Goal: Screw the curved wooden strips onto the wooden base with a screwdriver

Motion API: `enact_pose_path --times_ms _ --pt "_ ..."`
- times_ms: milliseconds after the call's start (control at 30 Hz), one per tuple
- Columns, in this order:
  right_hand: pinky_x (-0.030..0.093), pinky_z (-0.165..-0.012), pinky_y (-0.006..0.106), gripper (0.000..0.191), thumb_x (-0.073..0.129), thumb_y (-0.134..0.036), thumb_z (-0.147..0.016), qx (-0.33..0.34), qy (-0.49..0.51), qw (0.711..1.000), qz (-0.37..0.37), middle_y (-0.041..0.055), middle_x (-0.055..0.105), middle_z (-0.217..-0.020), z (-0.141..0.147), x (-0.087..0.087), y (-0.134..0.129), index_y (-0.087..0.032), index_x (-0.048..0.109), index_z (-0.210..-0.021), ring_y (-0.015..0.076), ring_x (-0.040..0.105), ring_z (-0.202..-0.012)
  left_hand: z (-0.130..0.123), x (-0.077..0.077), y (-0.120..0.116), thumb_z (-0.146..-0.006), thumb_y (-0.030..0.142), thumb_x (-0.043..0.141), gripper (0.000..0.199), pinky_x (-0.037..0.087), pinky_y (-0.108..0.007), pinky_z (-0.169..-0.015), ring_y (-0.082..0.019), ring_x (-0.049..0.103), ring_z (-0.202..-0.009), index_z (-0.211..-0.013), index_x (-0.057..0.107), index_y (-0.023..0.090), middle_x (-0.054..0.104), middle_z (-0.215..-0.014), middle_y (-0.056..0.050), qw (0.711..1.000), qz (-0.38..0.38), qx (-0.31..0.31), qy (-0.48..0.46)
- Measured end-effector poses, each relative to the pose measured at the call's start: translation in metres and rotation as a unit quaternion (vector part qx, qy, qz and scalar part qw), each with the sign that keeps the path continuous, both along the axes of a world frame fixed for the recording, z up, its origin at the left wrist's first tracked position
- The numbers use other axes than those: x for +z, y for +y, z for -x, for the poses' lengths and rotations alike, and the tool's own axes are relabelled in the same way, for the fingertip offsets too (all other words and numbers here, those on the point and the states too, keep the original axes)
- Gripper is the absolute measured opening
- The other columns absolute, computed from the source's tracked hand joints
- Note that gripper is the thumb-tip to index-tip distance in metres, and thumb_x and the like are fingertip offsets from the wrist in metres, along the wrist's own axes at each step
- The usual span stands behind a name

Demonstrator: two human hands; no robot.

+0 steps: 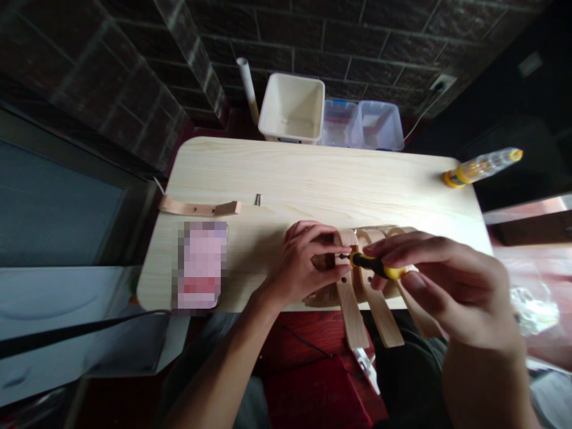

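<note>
My right hand (451, 280) is closed on a yellow and black screwdriver (375, 265), its tip at a hole in the nearest curved wooden slat (353, 316). My left hand (304, 256) steadies that slat, fingers on both sides of the hole. A second dark hole shows lower on the slat. Beside it lie two more curved slats, the middle slat (384, 319) and the right slat (420, 307), partly under my right hand. All rest across a wooden piece (324, 296) at the table's front edge, mostly hidden by the hands and slats.
The pale table (335, 173) holds a loose curved slat (201, 208), small screws (258, 199), a blurred-out phone-like item (201, 265) and a clear bottle-shaped container (487, 167) with yellow ends. Behind stand a white bin (292, 125), clear plastic boxes (379, 134) and a tube (247, 86).
</note>
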State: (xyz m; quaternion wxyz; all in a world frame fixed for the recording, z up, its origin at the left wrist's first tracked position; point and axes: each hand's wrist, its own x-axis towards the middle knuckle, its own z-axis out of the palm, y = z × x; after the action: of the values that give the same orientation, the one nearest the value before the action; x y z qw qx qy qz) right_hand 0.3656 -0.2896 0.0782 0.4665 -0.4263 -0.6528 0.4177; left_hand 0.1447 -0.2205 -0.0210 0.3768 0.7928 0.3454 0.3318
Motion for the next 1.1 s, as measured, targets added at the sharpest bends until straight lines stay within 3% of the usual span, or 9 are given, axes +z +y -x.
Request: enact_pose_path --times_ms 300,467,567,700,900,1100 --pt "0.063 -0.091 0.034 0.033 0.073 -0.006 -0.094 0.031 -0.056 0.997 -0.045 0.0054 0.076 -0.119 -0.0020 0.0030 0.0066 -0.026 0.081 -0.119 0.0200 0.071 -0.114 0.0000 -0.0003 0.0001 -0.085 0.043 0.090 0.024 0.049 -0.053 -0.114 -0.030 0.063 -0.125 -0.106 0.087 0.031 0.076 -0.126 -0.006 1.000 0.002 0.003 0.005" --pt "0.063 -0.096 0.037 0.037 0.066 -0.009 -0.099 0.024 -0.037 0.999 -0.031 0.0064 0.077 -0.131 0.0006 0.0027 0.0053 -0.026 0.079 -0.129 0.0229 0.072 -0.121 -0.0002 0.0000 0.0000 -0.086 0.040 0.089 0.023 0.049 -0.052 -0.113 -0.029 0.062 -0.125 -0.106 0.087 0.030 0.075 -0.126 -0.006 1.000 0.005 0.002 0.003" --pt "0.061 -0.102 0.038 0.037 0.069 -0.007 -0.097 0.022 -0.042 0.998 -0.032 0.0058 0.079 -0.126 0.0001 0.0020 0.0053 -0.025 0.080 -0.127 0.0218 0.074 -0.117 -0.0001 -0.0001 0.0001 -0.085 0.040 0.090 0.023 0.049 -0.053 -0.113 -0.030 0.062 -0.125 -0.105 0.087 0.030 0.076 -0.126 -0.006 1.000 0.003 0.002 0.005" --pt "0.062 -0.099 0.037 0.037 0.075 -0.005 -0.092 0.016 -0.044 0.998 -0.028 0.0047 0.078 -0.118 -0.0011 0.0009 0.0057 -0.026 0.080 -0.122 0.0209 0.073 -0.114 0.0003 0.0000 0.0004 -0.085 0.040 0.090 0.022 0.049 -0.054 -0.114 -0.030 0.063 -0.125 -0.105 0.087 0.030 0.075 -0.127 -0.006 1.000 0.006 -0.002 0.007" --pt "0.061 -0.104 0.043 0.038 0.073 -0.006 -0.094 0.001 -0.022 0.999 -0.036 0.0050 0.078 -0.133 0.0002 -0.0012 0.0013 -0.028 0.078 -0.125 0.0253 0.071 -0.127 0.0006 0.0000 0.0003 -0.085 0.037 0.090 0.025 0.049 -0.053 -0.114 -0.030 0.062 -0.126 -0.109 0.087 0.030 0.075 -0.127 -0.006 1.000 0.007 -0.005 0.005" --pt "0.066 -0.095 0.044 0.040 0.074 -0.003 -0.091 -0.012 -0.019 1.000 -0.021 0.0058 0.079 -0.125 0.0011 -0.0024 -0.0017 -0.027 0.078 -0.123 0.0256 0.075 -0.115 0.0007 0.0008 0.0005 -0.087 0.041 0.088 0.023 0.050 -0.053 -0.113 -0.029 0.062 -0.125 -0.107 0.087 0.029 0.076 -0.126 -0.007 1.000 0.009 -0.005 0.000"
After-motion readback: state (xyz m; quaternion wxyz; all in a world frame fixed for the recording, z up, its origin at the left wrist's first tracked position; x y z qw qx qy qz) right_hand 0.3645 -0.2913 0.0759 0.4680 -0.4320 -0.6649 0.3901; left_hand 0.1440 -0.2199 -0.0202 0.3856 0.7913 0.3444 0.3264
